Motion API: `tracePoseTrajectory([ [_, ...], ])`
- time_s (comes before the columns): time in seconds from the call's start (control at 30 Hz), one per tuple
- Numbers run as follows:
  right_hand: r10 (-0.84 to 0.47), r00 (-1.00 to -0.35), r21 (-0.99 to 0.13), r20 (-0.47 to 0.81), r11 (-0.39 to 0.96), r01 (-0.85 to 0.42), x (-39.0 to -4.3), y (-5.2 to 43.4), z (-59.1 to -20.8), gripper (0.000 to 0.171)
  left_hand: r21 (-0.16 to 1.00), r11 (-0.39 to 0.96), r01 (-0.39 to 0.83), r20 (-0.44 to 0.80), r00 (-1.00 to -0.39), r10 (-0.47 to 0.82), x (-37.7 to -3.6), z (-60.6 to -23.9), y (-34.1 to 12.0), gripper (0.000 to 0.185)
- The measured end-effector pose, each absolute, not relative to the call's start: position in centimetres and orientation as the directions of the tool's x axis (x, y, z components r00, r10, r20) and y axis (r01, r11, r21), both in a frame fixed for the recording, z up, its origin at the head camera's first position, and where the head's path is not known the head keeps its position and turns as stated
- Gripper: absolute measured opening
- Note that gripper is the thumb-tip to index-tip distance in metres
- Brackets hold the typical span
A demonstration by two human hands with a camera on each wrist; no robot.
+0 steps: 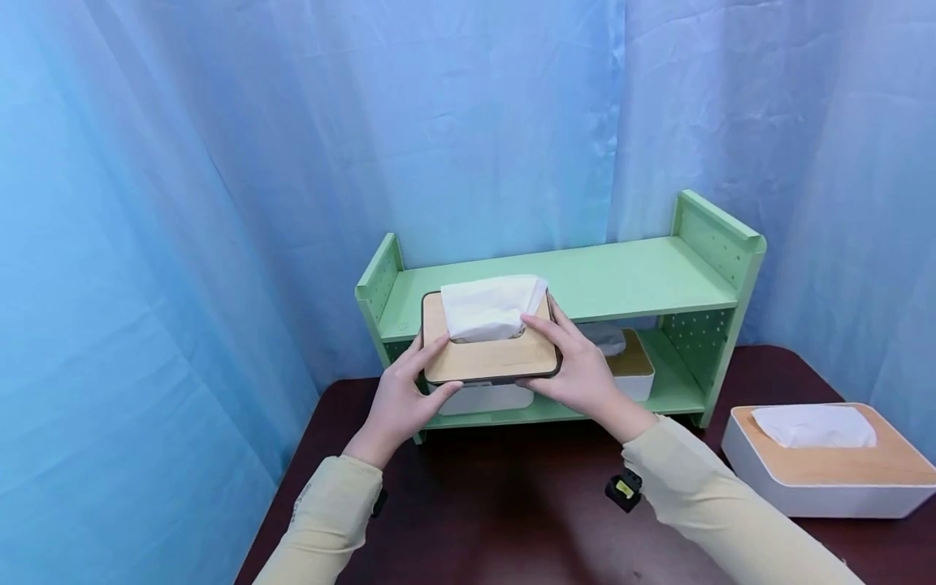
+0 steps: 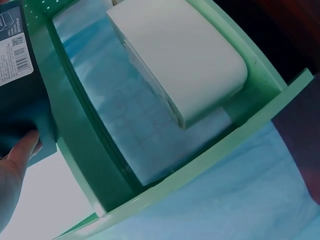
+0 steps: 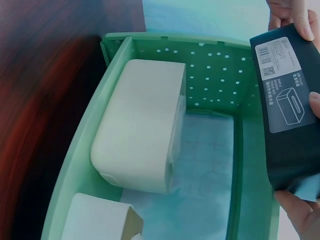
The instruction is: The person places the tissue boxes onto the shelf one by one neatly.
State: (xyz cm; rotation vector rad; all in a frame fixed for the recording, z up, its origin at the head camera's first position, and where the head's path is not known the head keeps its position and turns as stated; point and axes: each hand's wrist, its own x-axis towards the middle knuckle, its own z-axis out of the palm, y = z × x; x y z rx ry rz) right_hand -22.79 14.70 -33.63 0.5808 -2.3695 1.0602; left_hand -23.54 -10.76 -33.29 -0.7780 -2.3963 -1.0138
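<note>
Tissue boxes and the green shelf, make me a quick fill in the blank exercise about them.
Both hands, left hand and right hand, hold a dark tissue box with a ____ lid.
The shelf is ____.
On the table at the right sits a ____ box.
Missing words: wooden; green; white

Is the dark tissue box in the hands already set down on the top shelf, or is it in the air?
Cannot tell for sure. Both hands, left and right, grip the tissue box at the shelf's front edge; contact is hidden.
</note>
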Motion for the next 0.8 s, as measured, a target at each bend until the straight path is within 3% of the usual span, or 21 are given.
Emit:
tracePoseTrajectory([
  [0.3, -0.225, -0.875, -0.646, 0.429, 0.601, -0.471, -23.3, 15.1, -31.4, 0.081, 0.502, 0.591, 0.631, 0.536, -0.763, 0.360, -24.0, -31.8, -11.0, 0.061],
  [0.47, -0.283, -0.914, -0.689, 0.292, 0.601, -0.406, -23.9, 15.5, -29.9, 0.082, 0.511, 0.620, 0.596, 0.471, -0.797, 0.378, -24.4, -30.7, -11.3, 0.060],
  [0.8, -0.332, -0.936, -0.754, 0.117, 0.584, -0.301, -25.7, 15.6, -27.4, 0.077, 0.543, 0.675, 0.500, 0.342, -0.866, 0.366, -25.6, -28.1, -12.0, 0.061],
])
